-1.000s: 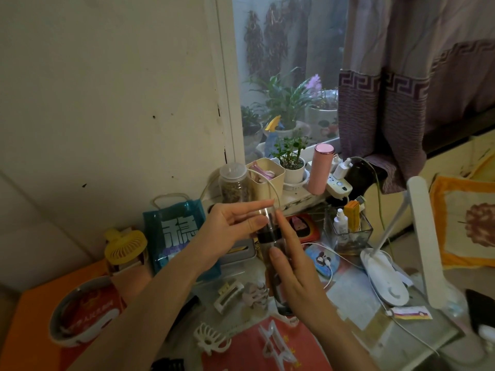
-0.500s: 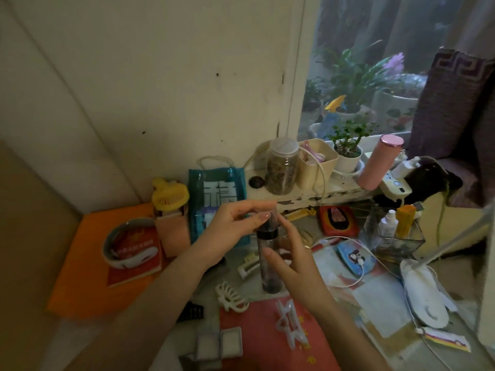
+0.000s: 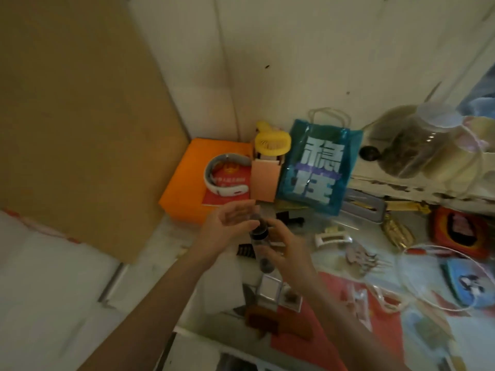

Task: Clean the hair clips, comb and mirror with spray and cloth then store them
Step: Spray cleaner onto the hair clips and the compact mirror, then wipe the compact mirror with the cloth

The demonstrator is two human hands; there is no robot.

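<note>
Both of your hands met at the spray bottle (image 3: 259, 246), which stood upright above the desk (image 3: 329, 226), in front of the orange box (image 3: 187, 183). Your left hand (image 3: 227, 223) lay against the bottle's dark top with its fingers (image 3: 241, 211) loosely spread; blur hid whether the thumb pinched the cap. Your right hand (image 3: 288, 253) wrapped the clear body, fingers curled round it. To the right, a white clip (image 3: 333, 238) and a pink clip (image 3: 360, 259) lay on the desk, apart from each other. Below the bottle, the small mirror (image 3: 269, 290) rested just beside the red mat (image 3: 334, 330). Behind stood the blue bag (image 3: 318, 167).
</note>
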